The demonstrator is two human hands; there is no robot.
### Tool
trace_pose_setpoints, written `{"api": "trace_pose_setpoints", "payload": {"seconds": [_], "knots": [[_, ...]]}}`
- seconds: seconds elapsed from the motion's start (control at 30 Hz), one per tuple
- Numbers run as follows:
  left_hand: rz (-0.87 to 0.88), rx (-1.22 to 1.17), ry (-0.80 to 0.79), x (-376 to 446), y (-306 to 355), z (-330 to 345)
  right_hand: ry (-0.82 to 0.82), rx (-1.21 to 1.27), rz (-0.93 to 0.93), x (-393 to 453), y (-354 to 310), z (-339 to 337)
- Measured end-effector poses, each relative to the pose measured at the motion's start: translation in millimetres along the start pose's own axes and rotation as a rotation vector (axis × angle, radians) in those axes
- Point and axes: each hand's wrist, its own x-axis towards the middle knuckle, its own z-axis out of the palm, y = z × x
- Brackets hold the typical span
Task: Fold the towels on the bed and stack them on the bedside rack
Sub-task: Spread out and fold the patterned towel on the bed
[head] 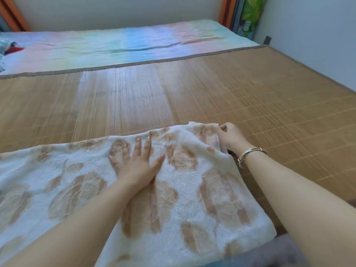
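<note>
A white towel with tan blotches (pixel 192 199) lies spread across the near edge of the bed, on a bamboo mat (pixel 250 97). My left hand (pixel 136 164) rests flat on the towel's middle, fingers spread, pressing it down. My right hand (pixel 230 137), with a metal bangle on the wrist, pinches the towel's far right corner, which is lifted slightly off the mat. The towel's left end runs out of view. No rack is in sight.
Beyond the mat lies a pastel rainbow sheet (pixel 119 47). A small heap of coloured cloth (pixel 7 49) sits at the far left. Walls close the back and right; an orange frame and a green patterned item (pixel 250 14) stand in the far right corner.
</note>
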Motion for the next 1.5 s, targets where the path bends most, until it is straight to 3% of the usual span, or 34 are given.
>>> {"api": "trace_pose_setpoints", "payload": {"seconds": [0.13, 0.27, 0.4, 0.5, 0.63, 0.8, 0.97, 1.1, 1.27, 1.33, 1.5], "knots": [[-0.027, 0.039, 0.033, -1.8, 3.9, 5.4, -0.040, 0.101, 0.032, -24.3, 9.7, -8.8], [-0.043, 0.023, 0.046, -10.3, 13.8, -1.4, -0.150, -0.097, -0.035, -64.1, 15.3, -18.8], [0.135, -0.063, 0.059, -33.2, 41.5, 4.1, -0.033, -0.180, -0.083, -86.3, 23.9, -15.6], [0.213, -0.092, 0.030, -40.2, 54.9, 6.7, -0.143, -0.298, -0.006, -84.9, 26.4, -14.6], [0.283, -0.079, 0.008, -30.1, 65.2, 0.6, -0.189, -0.088, 0.105, -70.3, 19.0, -15.5], [0.347, -0.094, -0.025, -3.2, 76.8, -1.5, -0.267, 0.189, 0.076, -47.5, 4.2, -15.7], [0.296, -0.063, 0.068, 4.2, 80.8, 18.2, -0.096, 0.574, 0.021, -14.9, -3.4, 0.0], [0.280, -0.026, 0.030, 8.1, 83.2, 21.1, 0.049, 0.291, -0.051, -1.2, 14.9, 12.2], [0.322, -0.120, -0.054, -0.3, 73.6, 6.1, 0.112, -0.160, -0.347, -38.1, 14.7, 13.9], [0.315, -0.138, -0.045, -16.1, 60.8, 0.2, 0.054, -0.260, -0.483, -62.8, 9.3, 15.3], [0.187, -0.145, -0.038, -96.8, -16.9, -6.6, -0.298, -0.396, -0.769, -156.8, -16.0, 40.4]]}}
